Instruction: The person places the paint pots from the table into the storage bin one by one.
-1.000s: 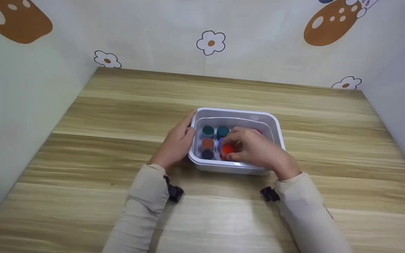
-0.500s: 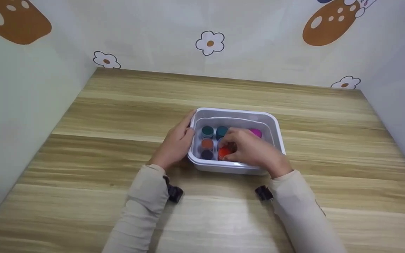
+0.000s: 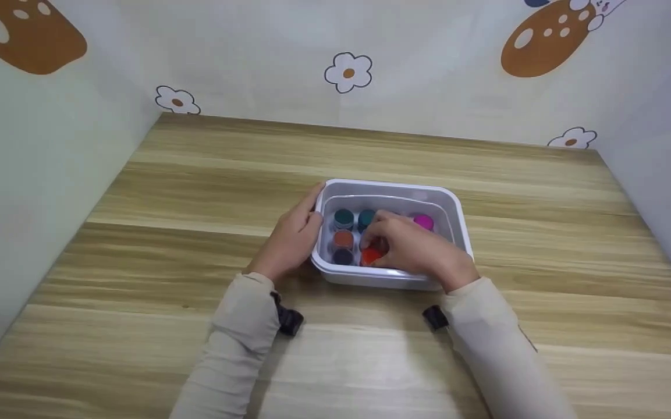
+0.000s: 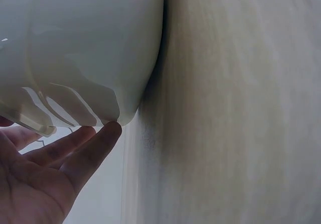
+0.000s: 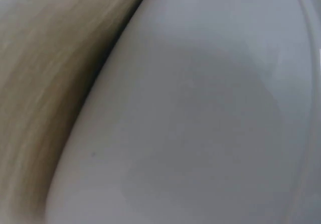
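A white plastic tub (image 3: 393,280) stands on the wooden table, holding small round jars with coloured tops. My left hand (image 3: 290,238) steadies its left side. In the left wrist view, straight fingers (image 4: 95,151) touch the tub's outer wall (image 4: 90,48). Inside the tub, my right hand (image 3: 414,247) pinches a small jar with an orange-red top (image 3: 370,256) between thumb and fingers, low near the front wall. Left of it are a dark jar (image 3: 343,256) and a brown-orange jar (image 3: 344,239). The right wrist view shows only the tub's wall (image 5: 200,108) and table.
Behind them in the tub are a dark green jar (image 3: 344,218), a teal jar (image 3: 367,219) and a magenta jar (image 3: 423,222). The right hand hides part of the tub's inside. Pale printed walls (image 3: 254,64) enclose the wooden table (image 3: 224,151) at the back and sides.
My right hand has moved slightly left and down, lowering the orange-red jar into the front row beside the dark one. More of the magenta jar shows. The left hand has stayed in place.
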A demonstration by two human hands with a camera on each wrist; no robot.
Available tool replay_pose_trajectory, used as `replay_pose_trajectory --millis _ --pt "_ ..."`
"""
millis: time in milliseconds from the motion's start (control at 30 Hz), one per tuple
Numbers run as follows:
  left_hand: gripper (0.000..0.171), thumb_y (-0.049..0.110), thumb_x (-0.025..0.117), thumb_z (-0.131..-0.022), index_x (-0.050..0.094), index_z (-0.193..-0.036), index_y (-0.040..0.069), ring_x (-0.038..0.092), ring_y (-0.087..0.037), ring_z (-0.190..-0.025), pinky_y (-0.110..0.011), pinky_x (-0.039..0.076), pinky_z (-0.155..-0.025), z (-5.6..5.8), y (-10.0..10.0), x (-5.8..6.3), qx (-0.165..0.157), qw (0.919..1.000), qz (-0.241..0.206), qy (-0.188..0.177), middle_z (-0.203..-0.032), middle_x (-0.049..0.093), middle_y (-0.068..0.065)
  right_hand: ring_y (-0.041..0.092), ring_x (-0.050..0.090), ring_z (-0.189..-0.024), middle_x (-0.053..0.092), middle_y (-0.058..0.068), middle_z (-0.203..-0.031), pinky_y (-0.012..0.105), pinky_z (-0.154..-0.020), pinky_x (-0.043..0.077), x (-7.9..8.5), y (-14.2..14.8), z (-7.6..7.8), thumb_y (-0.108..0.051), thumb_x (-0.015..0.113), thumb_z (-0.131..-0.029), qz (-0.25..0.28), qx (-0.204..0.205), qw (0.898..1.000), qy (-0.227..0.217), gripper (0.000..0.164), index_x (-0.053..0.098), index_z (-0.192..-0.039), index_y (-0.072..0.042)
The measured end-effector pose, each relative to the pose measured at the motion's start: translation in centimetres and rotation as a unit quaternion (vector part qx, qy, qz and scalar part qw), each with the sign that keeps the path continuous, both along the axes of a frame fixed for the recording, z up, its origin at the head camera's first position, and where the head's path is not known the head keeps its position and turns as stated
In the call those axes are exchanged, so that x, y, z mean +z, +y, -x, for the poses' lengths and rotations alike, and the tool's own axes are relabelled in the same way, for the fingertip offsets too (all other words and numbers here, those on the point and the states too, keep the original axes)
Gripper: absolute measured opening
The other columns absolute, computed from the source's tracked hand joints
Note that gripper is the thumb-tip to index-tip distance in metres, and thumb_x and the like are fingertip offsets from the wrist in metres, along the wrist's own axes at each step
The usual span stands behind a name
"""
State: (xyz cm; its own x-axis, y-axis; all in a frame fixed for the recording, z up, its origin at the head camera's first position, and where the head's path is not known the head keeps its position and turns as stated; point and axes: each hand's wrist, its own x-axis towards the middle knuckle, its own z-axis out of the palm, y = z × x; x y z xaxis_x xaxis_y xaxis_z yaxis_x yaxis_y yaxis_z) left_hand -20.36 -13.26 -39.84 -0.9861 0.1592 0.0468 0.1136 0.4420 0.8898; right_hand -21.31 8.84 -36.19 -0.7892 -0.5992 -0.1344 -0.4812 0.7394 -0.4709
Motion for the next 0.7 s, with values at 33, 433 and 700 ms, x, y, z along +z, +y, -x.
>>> replay_pose_trajectory --millis 33,433,700 --pt "0.056 0.023 0.034 -0.103 0.027 -0.158 0.026 0.031 -0.015 -0.146 -0.039 0.023 -0.121 0.0 0.0 -0.1 -0.002 1.0000 -0.001 0.003 -0.160 0.033 0.001 0.018 0.054 -0.093 0.057 0.002 -0.101 0.033 -0.085 0.052 0.0 0.0 0.0 -0.012 0.081 -0.081 -0.001 -0.001 1.000 -0.002 0.026 0.075 -0.106 -0.009" --pt "0.056 0.023 0.034 -0.103 0.026 -0.158 0.024 0.029 -0.017 -0.147 -0.039 0.022 -0.122 0.1 -0.3 -0.4 -0.002 1.0000 0.003 0.004 -0.161 0.031 0.000 0.021 0.056 -0.091 0.062 0.004 -0.101 0.033 -0.081 0.051 -0.2 1.4 -0.4 -0.018 0.072 -0.090 0.127 -0.028 0.991 0.005 0.019 0.073 -0.106 -0.009" --pt "0.056 0.024 0.034 -0.103 0.024 -0.159 0.026 0.027 -0.017 -0.148 -0.040 0.021 -0.122 0.4 -0.3 -0.8 -0.001 0.9999 -0.001 -0.013 -0.161 0.030 0.001 0.014 0.053 -0.084 0.064 0.003 -0.095 0.024 -0.070 0.046 0.7 5.2 0.3 -0.011 0.068 -0.093 0.248 -0.097 0.952 0.153 0.011 0.072 -0.101 -0.006"
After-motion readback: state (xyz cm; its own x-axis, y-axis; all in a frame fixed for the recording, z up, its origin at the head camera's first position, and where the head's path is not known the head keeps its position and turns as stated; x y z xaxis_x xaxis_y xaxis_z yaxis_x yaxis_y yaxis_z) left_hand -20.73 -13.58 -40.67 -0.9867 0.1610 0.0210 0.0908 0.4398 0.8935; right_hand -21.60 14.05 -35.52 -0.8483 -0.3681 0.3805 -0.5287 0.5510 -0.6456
